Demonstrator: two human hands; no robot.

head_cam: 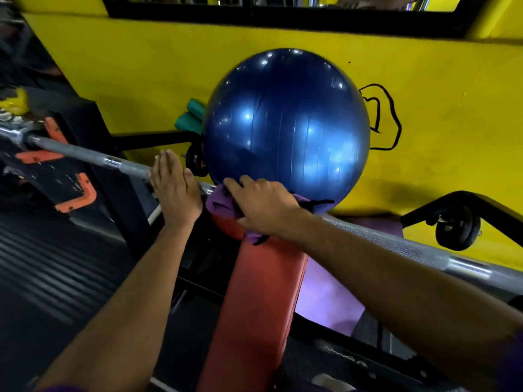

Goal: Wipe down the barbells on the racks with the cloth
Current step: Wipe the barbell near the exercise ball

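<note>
barbell (396, 240) beneath blue ball (285, 120), above red bench (254, 301)

One barbell (396, 239) runs from the left edge down to the lower right of the frame. One purple cloth (219, 205) sits on it near the centre. Two hands: the left hand (175, 190) and the right hand (260, 205), both at centre frame. One blue exercise ball (285, 120) fills the upper middle. One red padded bench (254, 306) lies at lower centre. Two green foam rollers (191, 117) show left of the ball. One small black wheel (457, 230) is at the right. Three orange rack hooks (79, 196) stand at the left.
</note>
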